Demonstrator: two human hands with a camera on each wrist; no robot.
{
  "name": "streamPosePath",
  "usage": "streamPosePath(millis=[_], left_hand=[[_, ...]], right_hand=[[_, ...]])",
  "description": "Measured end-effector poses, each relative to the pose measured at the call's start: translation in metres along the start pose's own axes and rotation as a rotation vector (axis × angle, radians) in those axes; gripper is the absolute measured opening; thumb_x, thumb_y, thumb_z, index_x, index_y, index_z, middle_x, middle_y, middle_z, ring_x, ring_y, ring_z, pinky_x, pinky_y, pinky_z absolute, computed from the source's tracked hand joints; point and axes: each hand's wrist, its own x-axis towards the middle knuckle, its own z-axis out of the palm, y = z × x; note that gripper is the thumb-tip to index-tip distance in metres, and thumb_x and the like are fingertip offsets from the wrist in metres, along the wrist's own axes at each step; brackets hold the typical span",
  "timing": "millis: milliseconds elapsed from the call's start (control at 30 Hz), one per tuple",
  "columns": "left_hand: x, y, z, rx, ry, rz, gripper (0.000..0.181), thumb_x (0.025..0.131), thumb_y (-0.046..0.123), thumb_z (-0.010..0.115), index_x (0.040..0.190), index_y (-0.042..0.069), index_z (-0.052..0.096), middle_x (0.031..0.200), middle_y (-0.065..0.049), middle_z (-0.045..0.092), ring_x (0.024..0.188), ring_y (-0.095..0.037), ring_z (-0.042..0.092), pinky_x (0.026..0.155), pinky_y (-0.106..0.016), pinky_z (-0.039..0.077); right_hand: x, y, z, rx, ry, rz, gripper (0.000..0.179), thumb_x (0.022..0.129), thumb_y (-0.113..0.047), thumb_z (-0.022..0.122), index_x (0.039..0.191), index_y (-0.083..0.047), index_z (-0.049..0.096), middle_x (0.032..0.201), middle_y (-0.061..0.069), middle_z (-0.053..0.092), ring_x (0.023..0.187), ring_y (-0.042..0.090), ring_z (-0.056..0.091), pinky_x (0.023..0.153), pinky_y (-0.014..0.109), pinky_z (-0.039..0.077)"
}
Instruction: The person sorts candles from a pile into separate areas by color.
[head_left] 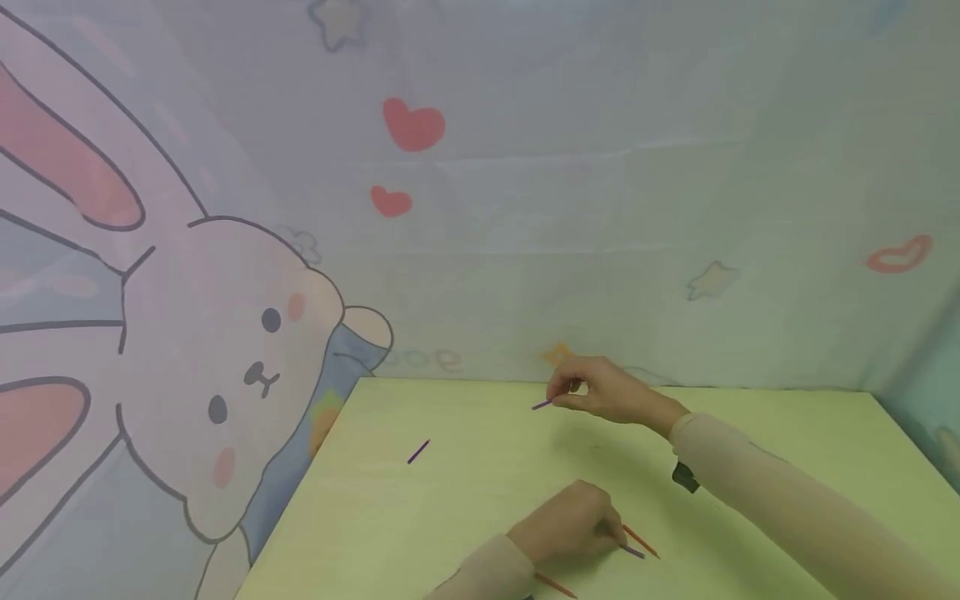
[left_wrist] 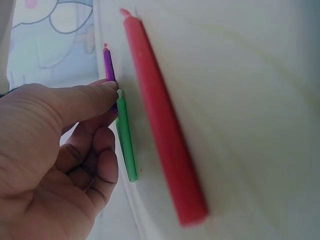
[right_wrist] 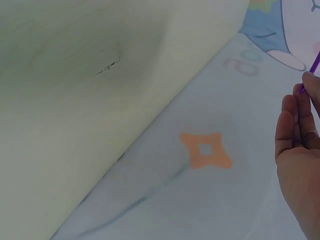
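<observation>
beyond the right hand point(head_left: 607, 392) i watch one printed backdrop point(head_left: 510, 275) with faded lettering point(head_left: 423, 361) i can't fully read, and below both hands one smooth pale-yellow table point(head_left: 465, 483). the left hand point(head_left: 566, 523) pinches one slim purple candle point(left_wrist: 110, 66), two red candles point(left_wrist: 162, 125) and a green candle point(left_wrist: 128, 140) near it. the right pinches a second purple candle point(head_left: 541, 405); a third purple candle point(head_left: 418, 451) lies left of both.

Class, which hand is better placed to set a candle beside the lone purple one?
Likely the right hand: its held candle is nearer the lone purple candle; the left hand sits farther off.
</observation>
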Motion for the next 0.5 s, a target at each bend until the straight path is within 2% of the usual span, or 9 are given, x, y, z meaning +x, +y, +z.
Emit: streamPosePath(millis=[200,333,500], left_hand=[[-0.002,0.002,-0.003,0.004,0.008,0.009,0.007,0.091,0.022,0.081,0.090,0.028,0.085,0.076,0.024,0.068,0.071,0.018,0.049,0.073,0.000,0.038],[-0.003,0.003,-0.003,0.029,0.023,0.011,0.008,0.090,0.022,0.081,0.090,0.030,0.085,0.077,0.026,0.068,0.072,0.019,0.050,0.073,0.000,0.039],[-0.004,0.004,-0.002,0.066,0.026,0.002,0.010,0.089,0.022,0.081,0.090,0.032,0.084,0.076,0.027,0.067,0.071,0.018,0.051,0.073,-0.001,0.038]], right_hand=[[0.019,0.002,0.010,-0.015,-0.013,-0.072,0.012,0.097,-0.024,0.075,0.102,-0.035,0.073,0.102,-0.015,0.071,0.099,0.007,0.063,0.085,0.033,0.055],[0.032,0.003,0.018,-0.028,-0.010,-0.127,0.014,0.095,-0.021,0.077,0.099,-0.033,0.074,0.100,-0.012,0.070,0.097,0.006,0.062,0.086,0.032,0.056],[0.046,0.002,0.030,0.001,-0.061,-0.116,0.011,0.096,-0.022,0.076,0.099,-0.032,0.074,0.100,-0.009,0.072,0.096,0.007,0.066,0.088,0.033,0.057]])
